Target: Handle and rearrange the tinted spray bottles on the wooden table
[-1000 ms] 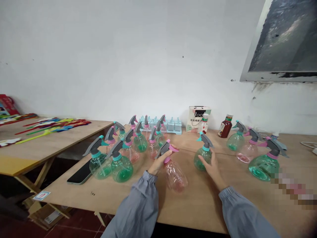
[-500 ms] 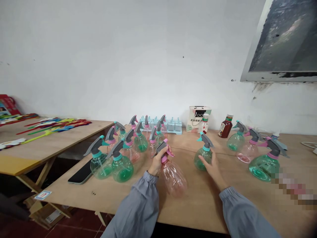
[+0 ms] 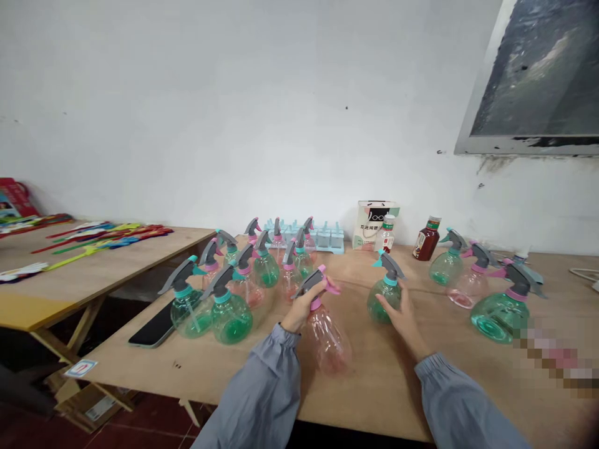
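My left hand (image 3: 302,305) is closed round the grey trigger head and pink collar of a clear pink spray bottle (image 3: 327,340), which tilts with its base toward me just above the wooden table (image 3: 384,380). My right hand (image 3: 402,315) lies with fingers spread beside a green spray bottle (image 3: 386,293) with a teal collar, touching its right side. That bottle stands upright.
A cluster of several pink and green spray bottles (image 3: 243,280) stands to the left, with a dark phone (image 3: 152,325) near the left edge. Three more spray bottles (image 3: 472,277) stand at the right. A paper bag (image 3: 372,223), two drink bottles (image 3: 427,238) and blue trays (image 3: 322,238) line the wall.
My left hand has swung the pink bottle's head slightly left and back right, keeping its hold. My right hand has stayed by the green bottle.
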`<state>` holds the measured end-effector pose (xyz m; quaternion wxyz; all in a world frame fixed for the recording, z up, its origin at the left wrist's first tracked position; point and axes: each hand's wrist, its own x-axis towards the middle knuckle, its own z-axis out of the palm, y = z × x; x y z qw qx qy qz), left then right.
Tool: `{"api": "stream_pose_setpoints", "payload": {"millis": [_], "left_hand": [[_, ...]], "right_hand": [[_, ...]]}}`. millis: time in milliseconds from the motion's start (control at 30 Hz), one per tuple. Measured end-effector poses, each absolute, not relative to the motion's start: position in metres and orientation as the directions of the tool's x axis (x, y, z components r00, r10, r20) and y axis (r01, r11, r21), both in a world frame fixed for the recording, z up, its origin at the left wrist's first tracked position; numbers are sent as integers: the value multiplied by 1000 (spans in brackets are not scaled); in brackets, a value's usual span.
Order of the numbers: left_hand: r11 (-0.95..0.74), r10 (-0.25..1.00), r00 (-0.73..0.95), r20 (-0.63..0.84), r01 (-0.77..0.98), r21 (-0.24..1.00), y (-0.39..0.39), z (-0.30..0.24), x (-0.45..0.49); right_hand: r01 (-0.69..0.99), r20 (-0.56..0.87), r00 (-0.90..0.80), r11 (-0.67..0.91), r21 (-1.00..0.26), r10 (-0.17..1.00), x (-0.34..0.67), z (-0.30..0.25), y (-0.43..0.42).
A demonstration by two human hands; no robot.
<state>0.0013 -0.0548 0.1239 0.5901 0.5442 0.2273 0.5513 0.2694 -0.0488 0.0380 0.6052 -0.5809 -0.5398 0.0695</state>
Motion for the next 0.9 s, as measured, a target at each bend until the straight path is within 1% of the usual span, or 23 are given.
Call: {"api": "stream_pose_setpoints", "payload": {"millis": [67, 133, 267, 333, 467, 567, 633, 700, 767, 833, 900], "left_hand": [[-225, 920, 230, 317, -355, 908, -58, 127, 2], [-306, 911, 198, 362, -265, 914, -63, 132, 0], [-499, 851, 203, 484, 27, 866, -77, 141, -19], [-542, 840, 149, 522, 182, 820, -81, 142, -33], [-528, 803, -36, 595, 420, 738, -74, 133, -59], [-485, 761, -158, 630, 507, 713, -59, 120, -67], [-491, 698, -239, 675, 527, 694, -47, 112, -67], [-535, 611, -288, 737, 536, 653, -37, 105, -66], [-585, 509, -320, 799, 552, 594, -30, 100, -68], [-633, 380, -355, 854, 573, 520, -29, 97, -70], [-679, 289, -356, 889, 578, 452, -36, 94, -70]], "right_hand": [[543, 581, 408, 324, -774, 704, 270, 38, -48], [547, 589, 407, 330, -769, 698, 271, 38, -48], [550, 584, 400, 325, -770, 706, 272, 37, -48], [552, 593, 393, 335, -763, 703, 272, 37, -48], [568, 620, 379, 357, -742, 687, 272, 33, -47], [585, 645, 366, 373, -720, 671, 273, 31, -46], [587, 645, 360, 373, -718, 675, 273, 30, -46], [588, 639, 359, 368, -721, 680, 273, 30, -47], [592, 645, 359, 369, -716, 675, 273, 30, -47], [602, 660, 350, 381, -702, 664, 273, 29, -48], [611, 682, 329, 403, -681, 653, 274, 26, -50]]}}
